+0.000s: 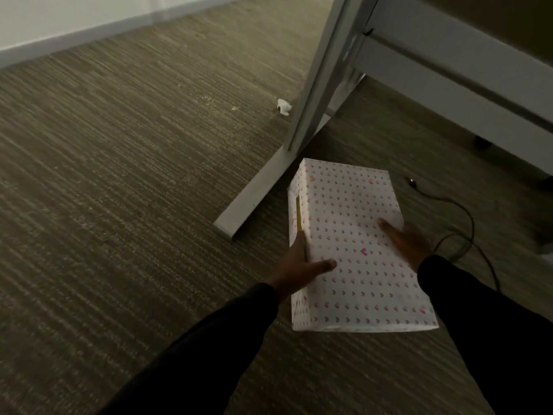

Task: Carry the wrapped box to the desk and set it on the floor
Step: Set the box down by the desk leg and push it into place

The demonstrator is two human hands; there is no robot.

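Note:
The wrapped box (353,235), white paper with small pink hearts, is held low over the carpet beside the desk's foot. My left hand (299,265) grips its left side, thumb on top. On the box's right side, my right hand (410,244) presses with its thumb across the top. The grey desk (449,64) rises at the upper right, its leg (317,85) and floor foot (254,199) just left of the box. Whether the box touches the floor cannot be told.
A crumpled white scrap (284,106) lies on the carpet near the desk leg. To the right of the box, a black cable (460,211) snakes over the floor. The white baseboard (89,34) runs along the far wall at upper left.

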